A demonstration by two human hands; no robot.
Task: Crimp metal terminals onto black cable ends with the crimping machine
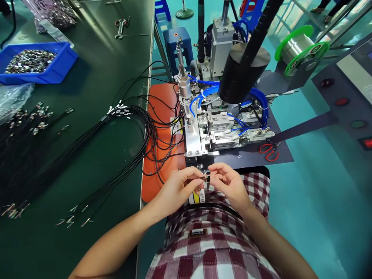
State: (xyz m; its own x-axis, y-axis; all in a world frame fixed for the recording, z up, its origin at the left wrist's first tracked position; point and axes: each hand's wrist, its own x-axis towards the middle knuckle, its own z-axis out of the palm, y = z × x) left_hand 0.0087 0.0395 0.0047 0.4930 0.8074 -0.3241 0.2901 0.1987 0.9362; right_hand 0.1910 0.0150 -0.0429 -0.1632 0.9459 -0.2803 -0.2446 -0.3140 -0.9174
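Blue tray [65, 68] and bag [52, 12] hold small metal parts [31, 61]. My left hand [181, 186] pinches a wire [206, 176]; my right hand [231, 186] half-curls, grip unclear.

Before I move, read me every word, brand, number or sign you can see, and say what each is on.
"运行…": yellow-and-white label; the rest is too small to be sure of.
Too small or blurred to read:
White label on the orange board.
Patch on the checked clothing.
Sticker on the wire spool.
Red display at the right edge.
Print on the plastic bag.
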